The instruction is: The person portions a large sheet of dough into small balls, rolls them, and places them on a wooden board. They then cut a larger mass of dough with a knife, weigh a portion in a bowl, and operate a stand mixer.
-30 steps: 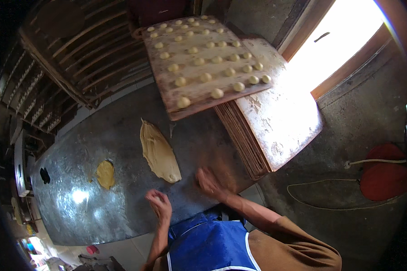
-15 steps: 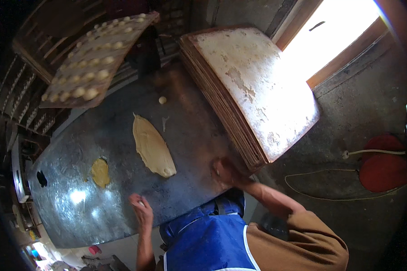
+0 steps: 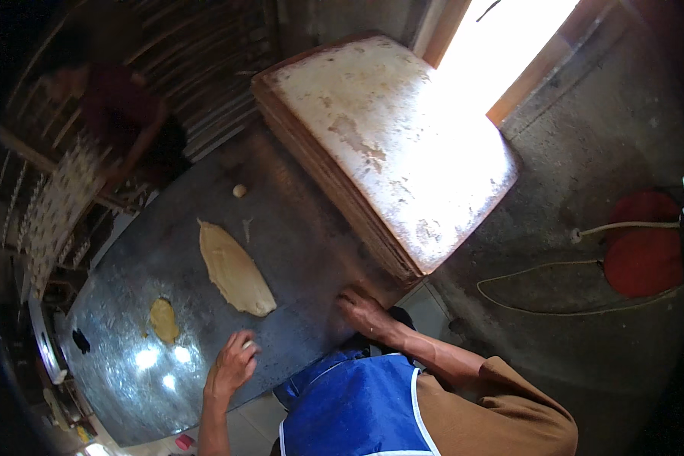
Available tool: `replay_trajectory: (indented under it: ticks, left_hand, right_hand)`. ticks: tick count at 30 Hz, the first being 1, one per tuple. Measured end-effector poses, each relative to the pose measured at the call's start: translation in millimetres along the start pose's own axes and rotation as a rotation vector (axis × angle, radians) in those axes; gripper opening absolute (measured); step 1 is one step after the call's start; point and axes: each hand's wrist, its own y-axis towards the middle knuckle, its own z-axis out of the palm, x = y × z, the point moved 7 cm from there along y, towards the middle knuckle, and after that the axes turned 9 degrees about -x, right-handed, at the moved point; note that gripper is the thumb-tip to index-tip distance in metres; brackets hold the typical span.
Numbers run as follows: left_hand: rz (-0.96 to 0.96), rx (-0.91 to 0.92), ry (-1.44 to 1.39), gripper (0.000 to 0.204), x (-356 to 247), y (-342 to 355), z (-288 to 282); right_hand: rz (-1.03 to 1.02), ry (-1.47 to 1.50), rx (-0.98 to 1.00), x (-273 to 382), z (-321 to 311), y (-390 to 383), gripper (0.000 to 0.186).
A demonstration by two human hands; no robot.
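Observation:
My left hand [image 3: 235, 363] is closed, with a small pale lump of dough [image 3: 248, 345] showing at its fingertips. It hovers over the metal table [image 3: 205, 380], close to the near end of a long flattened slab of dough [image 3: 235, 270]. My right hand [image 3: 363, 313] lies curled at the table's right edge; what its fingers hold, if anything, is hidden. Beyond the slab sits one small dough ball [image 3: 239, 191]. Left of the slab is a yellow-brown patch of soft paste or dough [image 3: 163, 320].
A tall stack of worn boards [image 3: 403, 144] stands on the table's far right. At the far left another person [image 3: 121, 114] bends by a rack, near a tray of dough balls [image 3: 61, 197]. A red round object [image 3: 638, 243] with a cord hangs on the right.
The tray of dough balls has gone from above the table's far edge to the rack at left. My left hand has come closer to the slab; my right hand's fingers are curled down.

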Motion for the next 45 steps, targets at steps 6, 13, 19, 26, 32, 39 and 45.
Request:
replay_trajectory:
  ticks: [6,13,19,26,32,39,45]
  left_hand:
    - [0.479,-0.582,-0.462,0.07,-153.1,212.3,-38.4]
    - [0.397,-0.384,-0.575,0.079,-175.1,324.3,50.3]
    - [0.049,-0.717,-0.264,0.059,-120.9,167.3,41.3]
    - [-0.854,-0.884,-0.137,0.067,17.5,-9.7,85.1]
    - [-0.618,-0.876,-0.089,0.035,31.1,16.2,67.7]
    - [-0.799,-0.862,-0.656,0.016,-27.7,-37.9,66.4]
    - [-1.141,-0.51,-1.818,0.036,21.0,20.0,115.9]
  right_hand:
    - [0.097,0.185,-0.217,45.0,-154.8,30.8,0.041]
    - [-0.033,-0.066,-0.787,2.4,-263.2,29.0,0.086]
    - [0.124,-0.158,-0.649,17.3,-240.2,8.7,0.069]
    - [-0.075,0.277,-0.172,64.4,-119.5,37.1,0.045]
    - [0.648,0.91,0.528,49.0,68.8,30.3,0.039]
    - [1.096,1.363,0.611,67.0,171.8,35.3,0.048]
    - [0.164,0.188,0.329,84.4,93.2,38.9,0.03]
